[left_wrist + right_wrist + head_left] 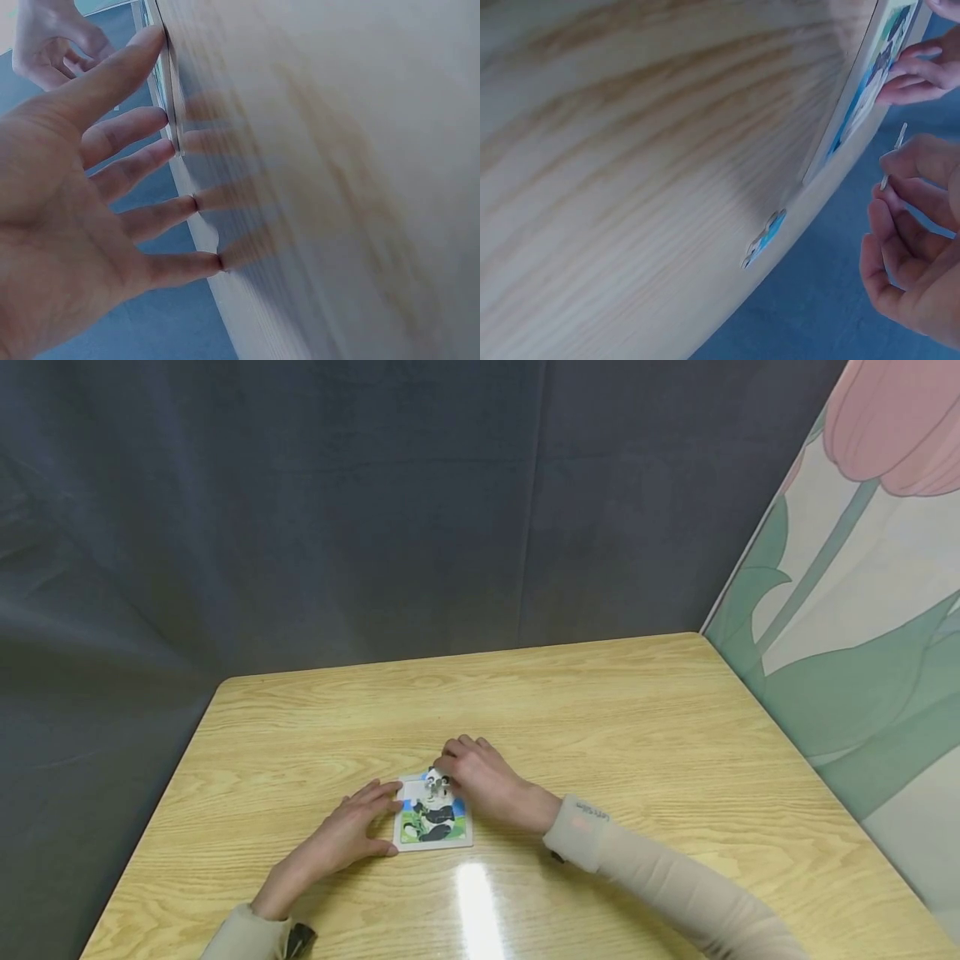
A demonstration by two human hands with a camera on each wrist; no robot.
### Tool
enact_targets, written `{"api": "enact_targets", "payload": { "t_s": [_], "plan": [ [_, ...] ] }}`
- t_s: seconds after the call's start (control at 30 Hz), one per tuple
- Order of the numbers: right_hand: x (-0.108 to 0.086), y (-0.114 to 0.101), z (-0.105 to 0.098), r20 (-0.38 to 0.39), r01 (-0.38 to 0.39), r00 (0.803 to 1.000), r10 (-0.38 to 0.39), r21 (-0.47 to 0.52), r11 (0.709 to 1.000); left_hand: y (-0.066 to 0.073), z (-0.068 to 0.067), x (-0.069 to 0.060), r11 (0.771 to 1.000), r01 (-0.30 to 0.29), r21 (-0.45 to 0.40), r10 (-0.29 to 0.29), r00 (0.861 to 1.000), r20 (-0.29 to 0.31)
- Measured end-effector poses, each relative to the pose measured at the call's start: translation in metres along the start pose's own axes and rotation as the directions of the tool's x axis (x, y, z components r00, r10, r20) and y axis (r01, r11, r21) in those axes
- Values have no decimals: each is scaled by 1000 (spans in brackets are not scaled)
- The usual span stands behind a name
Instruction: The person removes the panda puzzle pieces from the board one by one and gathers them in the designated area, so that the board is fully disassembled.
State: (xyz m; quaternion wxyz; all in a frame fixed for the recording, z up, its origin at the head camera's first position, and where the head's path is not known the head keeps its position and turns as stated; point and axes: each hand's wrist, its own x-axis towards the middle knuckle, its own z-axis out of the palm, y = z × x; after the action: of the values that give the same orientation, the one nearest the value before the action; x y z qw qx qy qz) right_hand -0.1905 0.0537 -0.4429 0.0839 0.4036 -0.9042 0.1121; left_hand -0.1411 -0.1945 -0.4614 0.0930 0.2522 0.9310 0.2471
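A small panda jigsaw puzzle in a white-framed tray [437,847] lies on the wooden table. Beside its left edge, my left hand [351,828] has its fingers spread, the thumb and fingertips touching the frame and tabletop. My right hand [487,781] is over the tray's upper right, pinching a puzzle piece [437,783] with a panda face on it. The right wrist view catches that piece edge-on, held between thumb and finger above the tray. A pale blank patch shows at the tray's upper left.
A loose blue-and-white puzzle piece [763,238] lies on the table [600,710] outside the tray, in the right wrist view. Dark curtain [390,510] hangs behind the table, and a tulip-patterned wall covering [840,693] runs along its right side.
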Motion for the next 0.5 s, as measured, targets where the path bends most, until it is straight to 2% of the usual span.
{"api": "enact_targets", "payload": {
  "t_s": [0.23, 0.5],
  "plan": [
    [-5, 10, -5, -20, -24, 999, 25, 45, 999, -2, 1, 1, 1000, -5, 11, 5, 1000, -4],
    [-12, 22, -7, -94, -20, 995, 29, 88, 996, -2, 1, 0, 1000, -7, 9, 7, 1000, -7]
  ]
}}
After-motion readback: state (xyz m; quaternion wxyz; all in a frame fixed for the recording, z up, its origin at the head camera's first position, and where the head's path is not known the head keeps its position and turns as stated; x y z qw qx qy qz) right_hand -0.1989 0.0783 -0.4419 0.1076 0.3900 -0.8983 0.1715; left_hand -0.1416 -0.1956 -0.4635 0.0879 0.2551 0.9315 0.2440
